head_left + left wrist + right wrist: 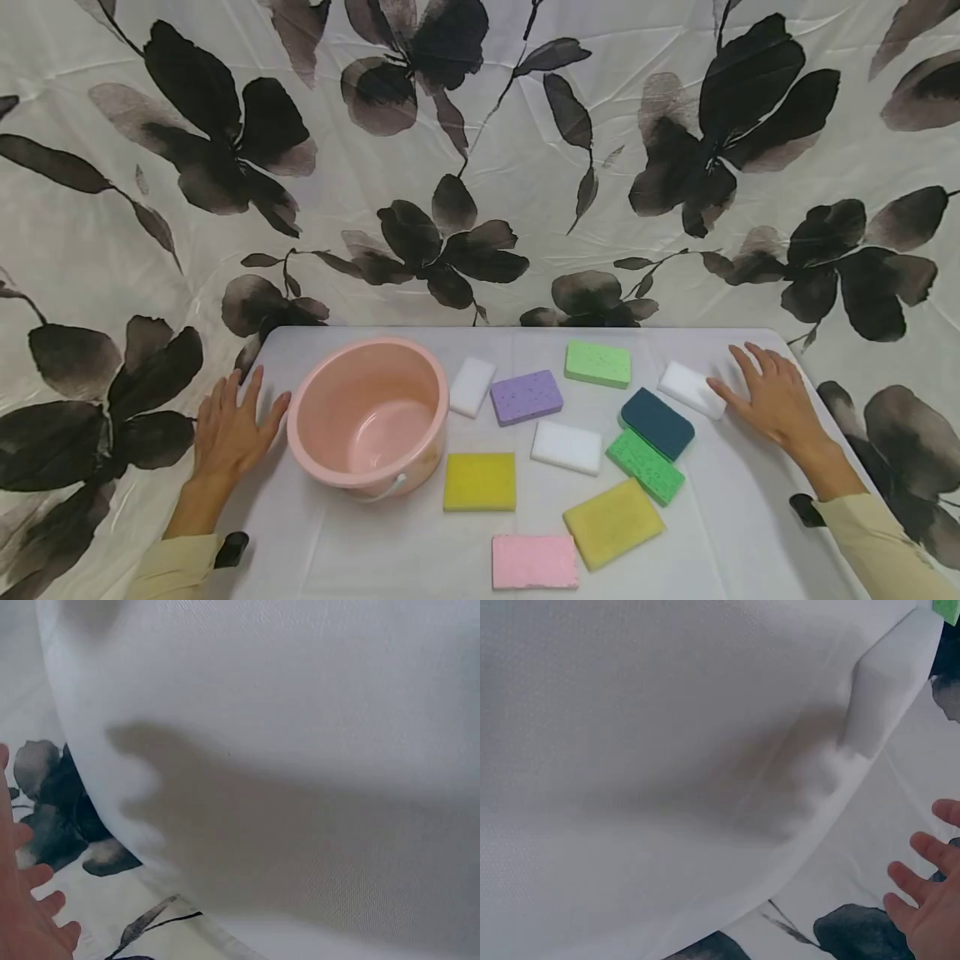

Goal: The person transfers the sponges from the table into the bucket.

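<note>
My left hand (232, 433) hovers with spread fingers just left of a pink bucket (405, 467) and holds nothing; the left wrist view catches its fingers over a shadow-crossed tabletop. On the right, my right hand (776, 400) is also spread and empty, its thumb tip beside a white sponge (692, 388). That same white sponge lies near the table edge in the right wrist view. Between the hands lie a purple sponge (527, 397), a light green sponge (597, 364), a dark blue sponge (657, 423) overlapping a green sponge (647, 467), and a yellow sponge (480, 482).
A second white sponge (472, 387) stands close to the bucket's right side, and a third white sponge (566, 447) lies mid-table. Nearer the front are a larger yellow sponge (615, 523) and a pink sponge (535, 562). Behind the white table (375, 558) hangs a floral cloth (570, 200).
</note>
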`<state>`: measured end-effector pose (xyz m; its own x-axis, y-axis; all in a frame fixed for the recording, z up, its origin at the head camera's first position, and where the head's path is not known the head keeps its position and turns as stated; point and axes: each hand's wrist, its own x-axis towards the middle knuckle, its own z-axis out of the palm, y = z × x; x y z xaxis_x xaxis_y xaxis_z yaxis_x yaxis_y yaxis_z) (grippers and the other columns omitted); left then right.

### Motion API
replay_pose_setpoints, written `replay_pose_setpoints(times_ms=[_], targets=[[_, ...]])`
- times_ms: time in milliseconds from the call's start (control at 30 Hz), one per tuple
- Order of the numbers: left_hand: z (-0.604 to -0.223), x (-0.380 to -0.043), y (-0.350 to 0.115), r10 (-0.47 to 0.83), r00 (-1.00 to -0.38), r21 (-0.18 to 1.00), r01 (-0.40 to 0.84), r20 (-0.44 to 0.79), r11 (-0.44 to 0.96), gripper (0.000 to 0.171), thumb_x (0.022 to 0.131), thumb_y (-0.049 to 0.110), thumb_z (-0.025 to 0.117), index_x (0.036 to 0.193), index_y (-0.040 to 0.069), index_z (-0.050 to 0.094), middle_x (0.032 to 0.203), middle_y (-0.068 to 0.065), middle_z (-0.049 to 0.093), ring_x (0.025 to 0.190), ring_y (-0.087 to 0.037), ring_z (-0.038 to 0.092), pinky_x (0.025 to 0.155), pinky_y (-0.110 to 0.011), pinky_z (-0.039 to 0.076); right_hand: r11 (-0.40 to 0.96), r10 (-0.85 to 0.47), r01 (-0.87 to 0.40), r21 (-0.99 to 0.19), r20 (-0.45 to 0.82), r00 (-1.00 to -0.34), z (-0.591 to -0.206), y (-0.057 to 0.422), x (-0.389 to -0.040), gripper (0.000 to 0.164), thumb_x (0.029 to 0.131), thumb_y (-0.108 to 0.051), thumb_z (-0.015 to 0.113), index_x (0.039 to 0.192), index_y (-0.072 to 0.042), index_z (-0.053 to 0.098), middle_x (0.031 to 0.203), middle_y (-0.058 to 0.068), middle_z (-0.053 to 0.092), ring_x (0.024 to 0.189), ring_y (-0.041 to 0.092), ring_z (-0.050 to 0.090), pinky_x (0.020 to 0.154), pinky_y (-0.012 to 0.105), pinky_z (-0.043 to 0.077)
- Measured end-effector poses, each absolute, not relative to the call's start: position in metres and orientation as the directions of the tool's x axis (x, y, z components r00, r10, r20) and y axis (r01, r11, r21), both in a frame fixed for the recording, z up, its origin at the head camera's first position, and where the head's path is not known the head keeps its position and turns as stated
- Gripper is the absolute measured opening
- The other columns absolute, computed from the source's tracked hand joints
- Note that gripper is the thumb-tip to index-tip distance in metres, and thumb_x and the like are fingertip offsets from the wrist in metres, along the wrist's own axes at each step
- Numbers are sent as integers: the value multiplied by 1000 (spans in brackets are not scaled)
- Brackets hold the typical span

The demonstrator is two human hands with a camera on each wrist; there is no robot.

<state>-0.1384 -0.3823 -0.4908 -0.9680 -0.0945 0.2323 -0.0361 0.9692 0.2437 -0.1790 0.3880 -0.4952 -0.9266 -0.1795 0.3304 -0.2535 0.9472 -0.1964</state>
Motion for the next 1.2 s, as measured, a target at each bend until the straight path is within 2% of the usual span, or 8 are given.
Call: replay_pose_setpoints(times_ms=[167, 300, 433, 567, 867, 1033, 1200], targets=[[-481, -136, -376, -149, -960, 291, -76, 235, 954, 68, 108, 47, 40, 150, -7, 40, 146, -38, 35, 130, -59, 36, 103, -74, 30, 936, -171, -275, -221, 399, -901, -493, 384, -181, 56, 97, -32, 68, 132, 9, 53, 127, 38, 53, 112, 60, 51, 94, 71, 40], [-474, -132, -370, -204, -948, 338, -114, 243, 934, 60, 109, 42, 38, 141, -8, 49, 138, -37, 46, 120, -58, 47, 92, -74, 40, 927, -159, -287, -241, 442, -883, -491, 380, -182, 47, 94, -19, 72, 126, 10, 57, 120, 38, 57, 104, 59, 55, 85, 70, 45], [-468, -129, -364, -222, -942, 393, -110, 251, 913, 52, 109, 34, 38, 135, -8, 55, 126, -35, 55, 109, -55, 56, 84, -71, 46, 915, -141, -289, -282, 447, -883, -489, 376, -182, 42, 92, -14, 73, 123, 12, 59, 118, 39, 59, 104, 59, 56, 85, 70, 45], [-463, -127, -358, -228, -936, 438, -93, 267, 894, 45, 108, 28, 39, 126, -8, 61, 110, -28, 61, 96, -46, 63, 75, -62, 50, 896, -113, -268, -355, 400, -909, -487, 371, -180, 42, 95, -14, 71, 124, 13, 58, 121, 40, 57, 111, 58, 53, 90, 71, 43], [-446, -126, -342, -269, -913, 537, -67, 306, 841, 35, 104, 20, 44, 103, -3, 71, 91, -21, 69, 77, -32, 61, 61, -37, 43, 863, -80, -241, -444, 351, -933, -483, 362, -180, 41, 96, -12, 70, 124, 16, 58, 124, 41, 55, 116, 58, 50, 95, 71, 40], [-439, -124, -334, -288, -903, 589, -49, 319, 807, 29, 103, 17, 50, 102, -2, 72, 93, -20, 71, 79, -24, 58, 59, -22, 42, 848, -82, -249, -467, 348, -934, -483, 359, -182, 40, 97, -13, 69, 123, 16, 59, 123, 40, 56, 116, 58, 51, 94, 71, 40], [-431, -117, -328, -300, -908, 654, -39, 292, 755, 28, 104, 19, 54, 108, -2, 72, 99, -21, 72, 76, -7, 53, 55, -13, 43, 848, -77, -235, -476, 326, -942, -484, 356, -185, 40, 97, -13, 69, 123, 15, 59, 123, 40, 56, 116, 58, 51, 95, 71, 41]])
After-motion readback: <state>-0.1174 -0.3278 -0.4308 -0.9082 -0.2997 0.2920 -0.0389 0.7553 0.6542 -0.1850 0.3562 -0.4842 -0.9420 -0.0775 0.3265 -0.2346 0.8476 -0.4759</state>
